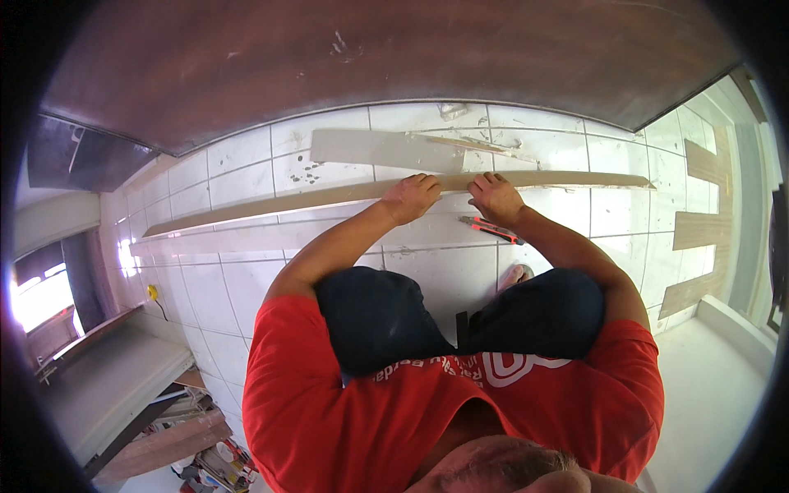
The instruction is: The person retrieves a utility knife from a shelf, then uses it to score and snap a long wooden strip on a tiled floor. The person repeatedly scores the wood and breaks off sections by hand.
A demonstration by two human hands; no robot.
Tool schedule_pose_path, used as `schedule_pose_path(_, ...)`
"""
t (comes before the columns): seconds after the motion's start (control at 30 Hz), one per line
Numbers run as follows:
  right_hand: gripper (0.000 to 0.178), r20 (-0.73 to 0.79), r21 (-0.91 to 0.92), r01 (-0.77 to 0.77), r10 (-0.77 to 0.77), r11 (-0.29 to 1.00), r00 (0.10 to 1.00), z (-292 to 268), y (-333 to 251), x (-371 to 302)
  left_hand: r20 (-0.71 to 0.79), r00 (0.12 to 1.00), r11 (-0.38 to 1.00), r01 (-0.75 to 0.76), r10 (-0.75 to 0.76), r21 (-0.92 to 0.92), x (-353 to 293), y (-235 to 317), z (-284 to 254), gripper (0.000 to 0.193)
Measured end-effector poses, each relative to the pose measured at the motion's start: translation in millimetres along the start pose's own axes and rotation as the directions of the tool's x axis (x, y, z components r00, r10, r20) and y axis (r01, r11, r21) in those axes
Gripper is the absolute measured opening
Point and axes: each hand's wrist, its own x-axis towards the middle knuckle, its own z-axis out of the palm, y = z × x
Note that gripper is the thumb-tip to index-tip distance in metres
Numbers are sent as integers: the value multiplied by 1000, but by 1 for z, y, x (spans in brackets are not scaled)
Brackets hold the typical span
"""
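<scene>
A long, narrow, light-brown strip of board (304,200) runs from left to right above the white tiled floor, its near edge rough toward the right. My left hand (413,198) grips it near the middle, fingers curled over its edge. Close by on the right, my right hand (496,198) is closed on the same strip, thumb toward the other hand. Just below the right hand lies a red and black utility knife (493,230) on the tiles. Whether the strip touches the floor under my hands, I cannot tell.
Beyond the strip lie a flat grey board (353,148) and thin splintered offcuts (481,145). A large dark-brown panel (394,57) borders the far side. Staggered wood-look planks (703,230) cover the right. A yellow tape measure (152,292) and cluttered tools (218,464) are at left.
</scene>
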Motion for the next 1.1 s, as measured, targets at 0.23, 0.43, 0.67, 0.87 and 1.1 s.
schedule_pose_path(0.23,19,262,-130,-99,131,987,956,12,4,16,128,991,998,40,-47,56,24,13,-6,36)
schedule_pose_path(0.43,14,380,-172,-151,207,973,902,21,-6,25,111,994,983,-33,12,183,22,5,34,48)
schedule_pose_path(0.67,14,570,-210,7,117,978,813,29,8,53,373,921,993,112,-112,23,38,18,-5,50)
schedule_pose_path(0.87,13,571,-240,2,140,971,809,36,-2,48,275,954,978,67,-120,195,26,11,24,53)
schedule_pose_path(1.1,14,647,-281,106,107,954,755,33,8,59,266,956,983,86,-127,162,30,6,33,51)
